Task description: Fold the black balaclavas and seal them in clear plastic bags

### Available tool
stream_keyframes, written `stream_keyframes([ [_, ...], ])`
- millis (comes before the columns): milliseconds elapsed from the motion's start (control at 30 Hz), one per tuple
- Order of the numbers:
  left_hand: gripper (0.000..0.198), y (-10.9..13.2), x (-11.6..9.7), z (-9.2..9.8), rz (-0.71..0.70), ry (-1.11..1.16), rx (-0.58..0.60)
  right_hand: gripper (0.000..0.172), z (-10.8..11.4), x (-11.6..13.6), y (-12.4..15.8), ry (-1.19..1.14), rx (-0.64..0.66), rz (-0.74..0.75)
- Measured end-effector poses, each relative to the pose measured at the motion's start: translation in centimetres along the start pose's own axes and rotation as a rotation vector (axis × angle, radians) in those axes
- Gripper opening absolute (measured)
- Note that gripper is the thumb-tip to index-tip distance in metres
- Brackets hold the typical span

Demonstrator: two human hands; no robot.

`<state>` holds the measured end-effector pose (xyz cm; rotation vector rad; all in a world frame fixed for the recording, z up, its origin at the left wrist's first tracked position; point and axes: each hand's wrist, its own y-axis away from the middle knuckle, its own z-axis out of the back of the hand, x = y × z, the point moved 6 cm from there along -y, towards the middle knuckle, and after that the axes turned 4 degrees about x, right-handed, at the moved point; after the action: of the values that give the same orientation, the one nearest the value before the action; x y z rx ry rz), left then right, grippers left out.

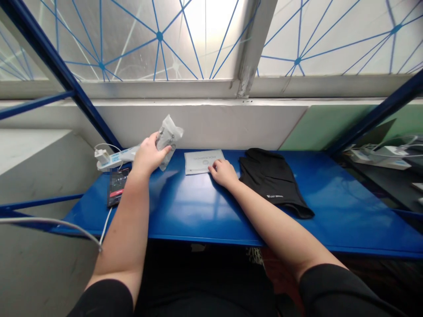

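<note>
My left hand (150, 154) is closed round a crinkled, translucent plastic packet (169, 134) with dark printed marks, held up above the far side of the blue table. What is inside the packet cannot be made out. On the table to its right lies a flat white packet (198, 162) with faint grey lettering. My right hand (224, 172) is at that packet's near right corner, fingers curled onto it. Just right of this hand, a folded black cloth garment (271, 180) with a small white logo lies flat.
A phone (118, 187) with a lit screen lies at the table's left, beside a white power strip (114, 160) with a plug. A white cable (105, 226) runs over the front edge. Blue frame bars (66, 79) slant on both sides of the blue table (205, 215). More electronics lie far right.
</note>
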<state>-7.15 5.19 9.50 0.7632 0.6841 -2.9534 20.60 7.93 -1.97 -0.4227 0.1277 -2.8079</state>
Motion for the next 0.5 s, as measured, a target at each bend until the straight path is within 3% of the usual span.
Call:
stream_keyframes([
  [67, 0.073, -0.6, 0.3, -0.1, 0.015, -0.184, 0.069, 0.032, 0.2, -0.6, -0.1, 0.026, -0.003, -0.046],
  [167, 0.067, -1.0, 0.8, -2.4, 0.023, -0.407, 0.142, 0.031, 0.3, -0.8, -0.1, 0.045, -0.002, -0.053],
  [267, 0.056, -0.6, 1.1, -4.2, 0.043, -0.533, 0.096, 0.030, 0.3, -0.6, 0.1, 0.057, -0.003, -0.044],
  [400, 0.056, 0.8, 0.1, -5.1, 0.015, -0.542, -0.007, 0.029, 0.3, -0.6, 0.1, 0.063, -0.003, -0.039],
  [500, 0.059, 1.7, -0.8, -6.4, -0.056, -0.529, 0.008, 0.030, 0.2, -0.7, 0.0, 0.057, -0.007, -0.043],
])
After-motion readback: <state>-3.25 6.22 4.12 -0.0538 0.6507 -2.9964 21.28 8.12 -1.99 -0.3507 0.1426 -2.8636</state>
